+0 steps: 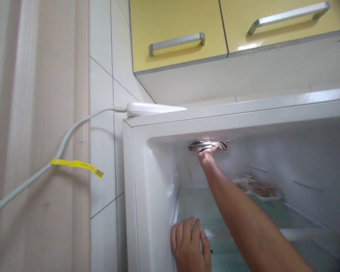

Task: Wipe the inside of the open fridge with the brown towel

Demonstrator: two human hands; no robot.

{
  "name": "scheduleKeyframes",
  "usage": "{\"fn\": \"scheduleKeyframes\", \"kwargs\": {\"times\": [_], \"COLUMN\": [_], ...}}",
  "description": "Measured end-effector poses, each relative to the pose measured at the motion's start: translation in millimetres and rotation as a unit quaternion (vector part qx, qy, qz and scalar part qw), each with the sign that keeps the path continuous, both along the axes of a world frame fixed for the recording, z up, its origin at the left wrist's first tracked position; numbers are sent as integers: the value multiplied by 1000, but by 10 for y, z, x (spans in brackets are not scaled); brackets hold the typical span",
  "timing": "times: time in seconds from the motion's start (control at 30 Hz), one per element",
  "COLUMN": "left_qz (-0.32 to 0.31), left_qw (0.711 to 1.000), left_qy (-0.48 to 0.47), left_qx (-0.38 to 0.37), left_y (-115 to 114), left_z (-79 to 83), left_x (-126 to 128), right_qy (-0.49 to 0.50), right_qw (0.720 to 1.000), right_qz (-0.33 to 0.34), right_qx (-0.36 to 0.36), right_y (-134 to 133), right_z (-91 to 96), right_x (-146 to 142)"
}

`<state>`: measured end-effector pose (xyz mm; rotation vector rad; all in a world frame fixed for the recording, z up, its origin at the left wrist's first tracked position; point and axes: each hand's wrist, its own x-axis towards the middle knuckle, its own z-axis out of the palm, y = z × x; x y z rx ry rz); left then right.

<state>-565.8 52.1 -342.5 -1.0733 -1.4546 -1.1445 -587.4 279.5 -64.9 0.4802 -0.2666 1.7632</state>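
Inside a white refrigerator [140, 166], my right hand [208, 152] reaches up to the ceiling of the compartment, near a bright light. It presses a crumpled, dark-and-light cloth [195, 146] there, and my fingers are largely hidden by the cloth and glare. Lower down, my left hand [190, 247] rests at the front of the glass shelf [195, 200], close to the left inner wall. Its back faces me, the fingers are slightly bent with the thumb apart, and it holds nothing that I can see.
Food packs [262, 190] sit at the shelf's back right. On the refrigerator top lies a white device [150, 108] with a cable [65, 141] carrying a yellow tag [78, 164]. Yellow cabinets [178, 22] hang above; a wooden panel [53, 94] stands left.
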Motion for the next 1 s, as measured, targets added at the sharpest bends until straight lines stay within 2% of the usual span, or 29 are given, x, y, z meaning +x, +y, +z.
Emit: {"fn": "scheduleKeyframes", "kwargs": {"times": [0.17,0.23,0.3,0.4,0.5,0.67,0.73,0.87,1.0], "left_qz": [-10,-16,-20,-21,-12,-3,6,23,49], "left_qw": [999,999,999,999,999,1000,1000,998,993], "left_qy": [-21,-21,-18,-13,-5,14,24,38,52], "left_qx": [42,44,44,44,39,-6,-12,-45,-97], "left_y": [51,65,71,69,43,-74,-126,-224,-300], "left_z": [-41,-59,-68,-52,-9,66,93,159,210], "left_x": [19,-3,-25,-29,-6,14,18,38,34], "right_qy": [-56,-67,-74,-79,-78,-87,-97,-102,-133], "right_qw": [998,997,997,995,991,976,969,956,948], "right_qz": [5,17,30,44,62,165,187,180,137], "right_qx": [11,18,26,50,87,110,130,210,253], "right_y": [-591,-792,-940,-1134,-1411,-2084,-2338,-2662,-2727], "right_z": [28,36,32,4,-18,7,24,42,39], "right_x": [-546,-619,-568,-302,104,916,1224,1693,1868]}}
